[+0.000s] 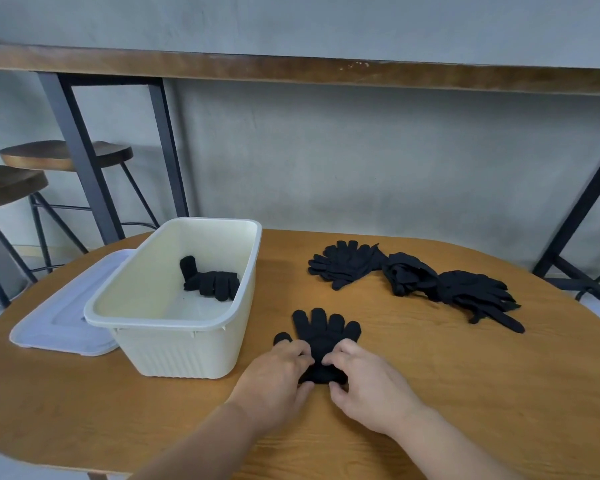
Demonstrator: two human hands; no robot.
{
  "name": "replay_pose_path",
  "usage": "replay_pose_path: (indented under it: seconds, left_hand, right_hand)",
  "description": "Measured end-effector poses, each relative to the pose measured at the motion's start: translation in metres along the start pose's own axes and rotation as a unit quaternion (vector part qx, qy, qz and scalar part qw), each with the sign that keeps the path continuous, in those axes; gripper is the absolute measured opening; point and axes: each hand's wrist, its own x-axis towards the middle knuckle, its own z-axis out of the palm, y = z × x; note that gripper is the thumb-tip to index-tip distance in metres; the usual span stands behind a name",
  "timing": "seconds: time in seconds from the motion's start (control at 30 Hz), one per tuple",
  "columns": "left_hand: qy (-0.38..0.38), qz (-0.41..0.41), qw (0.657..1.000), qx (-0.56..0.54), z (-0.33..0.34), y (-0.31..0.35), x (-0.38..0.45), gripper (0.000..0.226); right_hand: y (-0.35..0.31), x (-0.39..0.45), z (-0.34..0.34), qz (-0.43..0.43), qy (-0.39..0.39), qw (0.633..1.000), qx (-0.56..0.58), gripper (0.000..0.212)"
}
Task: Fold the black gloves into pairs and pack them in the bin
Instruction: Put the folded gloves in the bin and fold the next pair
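**Folding under way, one pair packed**

Pinching the cuff end of a flat glove pair, the left hand and right hand had curled fingers on the fabric. One folded pair lay in the bin. A loose pile of gloves waited on the table, so most work seemed left.

Open table right of hands; bin wall close on the left.
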Motion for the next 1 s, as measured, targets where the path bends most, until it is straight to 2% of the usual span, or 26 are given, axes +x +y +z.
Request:
replay_pose_path:
  seconds: [0.13, 0.23, 0.3, 0.4, 0.57, 0.67, 0.77, 0.9, 1.0]
  left_hand:
    - [0.021, -0.014, 1.000, -0.002, -0.003, 0.003, 0.002, 0.030]
    - [0.013, -0.092, 0.992, -0.085, -0.008, 0.005, 0.002, 0.025]
    - [0.003, -0.135, 0.983, -0.127, -0.008, 0.005, 0.007, 0.021]
    - [-0.002, -0.177, 0.968, -0.177, -0.004, 0.003, 0.016, 0.019]
    - [-0.002, -0.223, 0.961, -0.161, 0.001, -0.001, 0.025, 0.019]
    - [0.017, -0.204, 0.969, -0.138, 0.000, 0.000, 0.028, 0.012]
    - [0.015, -0.168, 0.981, -0.094, -0.001, 0.006, 0.030, 0.003]
    - [0.022, -0.076, 0.997, -0.004, -0.002, 0.005, 0.024, 0.025]
    - [0.010, -0.026, 1.000, -0.006, -0.002, -0.001, 0.012, 0.042]
  right_hand:
    - [-0.001, 0.002, -0.003, 0.027, -0.001, 0.999, 0.035, 0.033]
    - [0.000, 0.005, -0.005, 0.109, -0.025, 0.974, 0.198, 0.015]
    - [0.004, 0.010, -0.004, 0.144, -0.022, 0.955, 0.257, 0.013]
    - [0.008, 0.018, -0.003, 0.171, 0.004, 0.942, 0.290, 0.008]
    - [0.012, 0.023, 0.006, 0.199, 0.044, 0.944, 0.262, 0.008]
    - [0.012, 0.025, 0.006, 0.167, 0.071, 0.965, 0.187, 0.009]
    - [0.006, 0.025, 0.004, 0.101, 0.063, 0.986, 0.115, 0.008]
    - [0.007, 0.020, 0.003, 0.022, 0.052, 0.998, 0.042, 0.027]
    - [0.011, 0.013, 0.001, -0.007, 0.013, 0.999, 0.038, 0.046]
